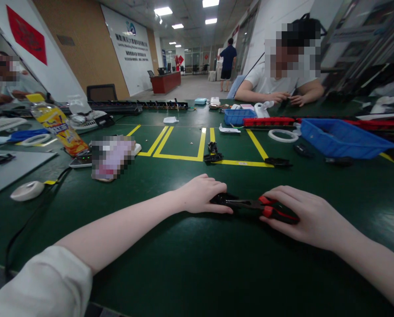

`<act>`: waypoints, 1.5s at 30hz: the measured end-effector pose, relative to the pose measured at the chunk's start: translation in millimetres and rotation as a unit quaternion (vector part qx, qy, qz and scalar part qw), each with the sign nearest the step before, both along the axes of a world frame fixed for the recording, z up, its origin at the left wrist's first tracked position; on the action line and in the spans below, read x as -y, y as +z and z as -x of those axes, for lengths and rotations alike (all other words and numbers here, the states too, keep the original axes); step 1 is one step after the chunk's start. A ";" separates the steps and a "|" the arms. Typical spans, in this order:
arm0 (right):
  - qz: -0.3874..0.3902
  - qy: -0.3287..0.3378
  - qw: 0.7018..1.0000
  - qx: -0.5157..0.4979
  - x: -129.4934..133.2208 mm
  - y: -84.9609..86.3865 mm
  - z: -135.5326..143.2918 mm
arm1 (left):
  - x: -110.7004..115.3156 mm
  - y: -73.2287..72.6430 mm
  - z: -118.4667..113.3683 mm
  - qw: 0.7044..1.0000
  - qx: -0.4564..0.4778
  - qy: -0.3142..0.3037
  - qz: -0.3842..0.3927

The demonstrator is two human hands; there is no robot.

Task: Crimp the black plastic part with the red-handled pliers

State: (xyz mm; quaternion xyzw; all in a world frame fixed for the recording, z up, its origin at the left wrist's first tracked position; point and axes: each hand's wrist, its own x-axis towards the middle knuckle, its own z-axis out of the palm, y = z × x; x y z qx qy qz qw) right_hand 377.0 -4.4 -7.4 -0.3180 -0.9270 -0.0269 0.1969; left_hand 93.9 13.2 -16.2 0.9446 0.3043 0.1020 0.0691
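Observation:
Red-and-black handled pliers (250, 204) lie across the middle of the view, jaws pointing left. My right hand (311, 213) is closed around their handles. My left hand (205, 193) is closed on a small black part (222, 199), which its fingers partly cover. The jaws meet this black part; whether they grip it I cannot tell. Beyond my hands, a cluster of small black parts (213, 154) rests by the yellow tape, and another black part (278, 162) lies to its right.
A blue tray (345, 136) stands at the right, with a white ring (283, 135) beside it. On the left are a drink bottle (60, 125), a phone (113, 160) and a white mouse-like object (27, 191) with a dark cord. A person (283, 86) sits across the green table (183, 264).

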 end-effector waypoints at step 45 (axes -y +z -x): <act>0.057 -0.030 0.998 0.008 -0.9 0.8 -4.8 | 1.1 1.3 -0.1 1.000 0.007 0.017 0.020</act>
